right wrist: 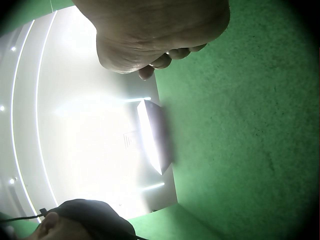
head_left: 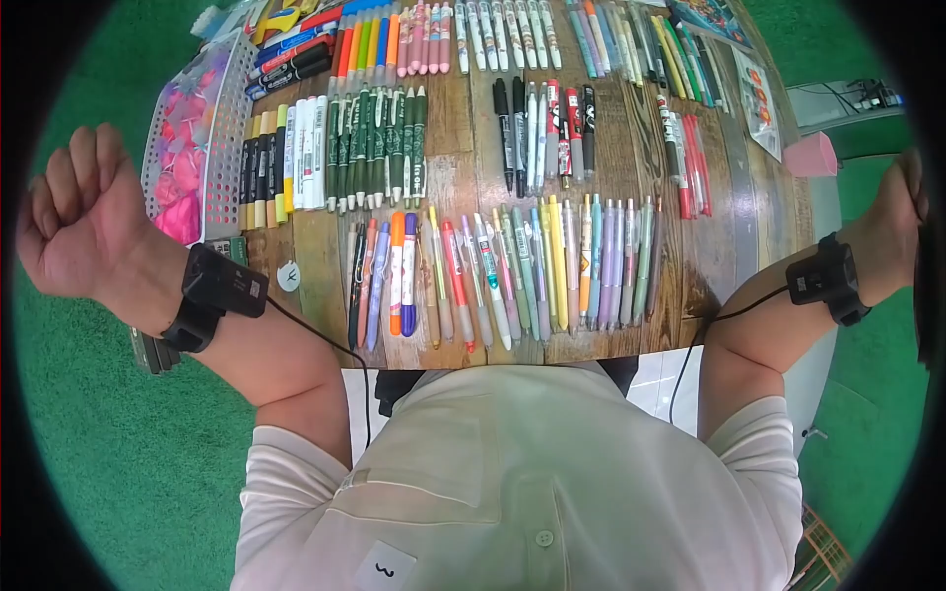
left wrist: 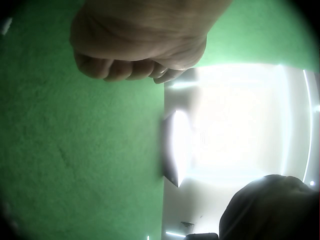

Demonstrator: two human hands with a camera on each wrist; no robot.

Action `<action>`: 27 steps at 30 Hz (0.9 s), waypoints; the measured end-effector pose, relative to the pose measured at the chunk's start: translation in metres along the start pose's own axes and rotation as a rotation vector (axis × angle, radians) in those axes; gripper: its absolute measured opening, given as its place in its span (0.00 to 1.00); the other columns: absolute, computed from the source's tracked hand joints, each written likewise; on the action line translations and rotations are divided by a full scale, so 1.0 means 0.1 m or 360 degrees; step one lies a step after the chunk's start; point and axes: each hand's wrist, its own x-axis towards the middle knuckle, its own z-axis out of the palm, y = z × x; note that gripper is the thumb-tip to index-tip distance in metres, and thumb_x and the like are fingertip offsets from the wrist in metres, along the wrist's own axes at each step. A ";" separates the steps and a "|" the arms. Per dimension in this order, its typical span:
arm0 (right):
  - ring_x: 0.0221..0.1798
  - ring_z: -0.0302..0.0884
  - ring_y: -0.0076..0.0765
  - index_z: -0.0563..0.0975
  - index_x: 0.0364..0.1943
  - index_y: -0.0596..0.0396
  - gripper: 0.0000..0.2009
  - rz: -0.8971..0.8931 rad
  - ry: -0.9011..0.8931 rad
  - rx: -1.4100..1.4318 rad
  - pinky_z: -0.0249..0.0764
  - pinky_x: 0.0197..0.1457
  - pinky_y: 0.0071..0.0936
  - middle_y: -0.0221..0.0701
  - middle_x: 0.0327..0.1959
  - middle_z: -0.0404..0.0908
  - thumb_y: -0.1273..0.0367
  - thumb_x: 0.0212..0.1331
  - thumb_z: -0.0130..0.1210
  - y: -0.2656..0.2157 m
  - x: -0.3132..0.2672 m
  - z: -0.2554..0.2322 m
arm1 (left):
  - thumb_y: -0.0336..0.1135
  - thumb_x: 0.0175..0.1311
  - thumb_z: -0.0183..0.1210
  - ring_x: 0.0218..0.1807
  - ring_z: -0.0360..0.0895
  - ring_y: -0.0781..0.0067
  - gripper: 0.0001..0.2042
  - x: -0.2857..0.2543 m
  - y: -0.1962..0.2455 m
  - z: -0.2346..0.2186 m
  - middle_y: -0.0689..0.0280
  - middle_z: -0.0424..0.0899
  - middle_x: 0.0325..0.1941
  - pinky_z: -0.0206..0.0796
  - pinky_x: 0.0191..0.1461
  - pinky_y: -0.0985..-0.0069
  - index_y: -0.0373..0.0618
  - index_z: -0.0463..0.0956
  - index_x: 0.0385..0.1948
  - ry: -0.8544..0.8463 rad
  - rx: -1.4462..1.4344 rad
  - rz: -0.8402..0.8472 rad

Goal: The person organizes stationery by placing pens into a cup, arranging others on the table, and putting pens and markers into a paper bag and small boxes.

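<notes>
My left hand point(head_left: 91, 217) is raised beyond the table's left edge, beside a white perforated basket point(head_left: 229, 108). Its fingers curl into a fist that holds nothing, as the left wrist view also shows. On the far right my right hand point(head_left: 895, 202) is lifted outside the table edge, partly cut off by the frame. In the right wrist view this hand point(right wrist: 165, 37) has its fingers curled in, and nothing shows in it. Between the hands, rows of pens point(head_left: 501, 276), dark green pens point(head_left: 377, 148) and black markers point(head_left: 509, 128) lie on the wooden table point(head_left: 453, 167).
Pink packets point(head_left: 180, 167) fill the basket. Along the back lie white pens point(head_left: 507, 34), pink pens point(head_left: 426, 39) and thick black markers point(head_left: 291, 74). Red pens point(head_left: 696, 163) lie at the right, near a pink cup point(head_left: 811, 156). Cables run from both wrist cameras.
</notes>
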 end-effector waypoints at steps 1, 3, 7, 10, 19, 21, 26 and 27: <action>0.09 0.45 0.17 0.58 0.18 0.37 0.21 0.0018 -0.0027 0.0002 0.45 0.14 0.19 0.14 0.10 0.47 0.58 0.73 0.48 0.00 0.01 -0.02 | 0.34 0.56 0.51 0.23 0.45 0.75 0.19 0.00 -0.01 0.00 0.73 0.48 0.13 0.42 0.31 0.72 0.57 0.52 0.09 -0.0030 -0.0036 -0.0022; 0.09 0.45 0.17 0.58 0.18 0.37 0.21 0.0034 -0.0055 0.0002 0.45 0.14 0.19 0.15 0.10 0.47 0.58 0.73 0.48 -0.01 0.01 -0.03 | 0.34 0.57 0.51 0.23 0.45 0.76 0.19 0.00 -0.02 -0.01 0.73 0.48 0.13 0.42 0.31 0.72 0.57 0.52 0.09 -0.0036 -0.0049 -0.0026; 0.10 0.45 0.18 0.58 0.19 0.38 0.21 0.0038 -0.0020 0.0038 0.45 0.14 0.19 0.15 0.11 0.47 0.58 0.73 0.48 -0.02 0.00 0.00 | 0.34 0.58 0.51 0.23 0.45 0.76 0.20 0.01 -0.02 -0.01 0.73 0.48 0.13 0.43 0.31 0.72 0.57 0.53 0.09 -0.0079 -0.0073 -0.0060; 0.10 0.45 0.18 0.58 0.19 0.38 0.21 0.0044 -0.0045 0.0063 0.45 0.13 0.20 0.15 0.11 0.47 0.58 0.73 0.47 -0.02 0.01 -0.02 | 0.34 0.59 0.51 0.22 0.46 0.76 0.20 0.01 -0.04 0.00 0.73 0.49 0.13 0.43 0.31 0.72 0.57 0.53 0.09 -0.0072 -0.0057 -0.0066; 0.14 0.47 0.22 0.58 0.12 0.41 0.18 0.0238 -0.0168 0.0183 0.47 0.23 0.22 0.17 0.09 0.50 0.60 0.54 0.51 -0.17 0.18 -0.35 | 0.34 0.58 0.52 0.22 0.45 0.76 0.19 0.05 -0.01 -0.10 0.74 0.49 0.13 0.42 0.32 0.72 0.58 0.53 0.09 -0.0077 -0.0046 -0.0061; 0.15 0.48 0.23 0.58 0.10 0.41 0.18 0.0286 -0.0190 0.0209 0.47 0.25 0.22 0.18 0.09 0.51 0.60 0.49 0.52 -0.20 0.21 -0.43 | 0.34 0.58 0.52 0.22 0.45 0.76 0.19 0.06 -0.01 -0.12 0.74 0.49 0.13 0.43 0.32 0.72 0.58 0.53 0.09 -0.0095 -0.0048 -0.0063; 0.11 0.42 0.19 0.57 0.19 0.39 0.21 0.0001 -0.0023 0.0066 0.44 0.14 0.20 0.16 0.12 0.47 0.58 0.75 0.44 -0.03 -0.04 0.00 | 0.33 0.59 0.53 0.23 0.46 0.77 0.20 0.07 -0.03 -0.14 0.74 0.49 0.14 0.43 0.32 0.72 0.58 0.53 0.09 -0.0158 -0.0085 -0.0098; 0.11 0.42 0.19 0.57 0.19 0.39 0.21 -0.0005 -0.0022 0.0062 0.44 0.14 0.20 0.16 0.12 0.47 0.58 0.75 0.44 -0.04 -0.03 -0.01 | 0.33 0.59 0.53 0.23 0.46 0.77 0.20 0.07 -0.03 -0.14 0.74 0.49 0.14 0.43 0.32 0.72 0.58 0.53 0.09 -0.0181 -0.0087 -0.0105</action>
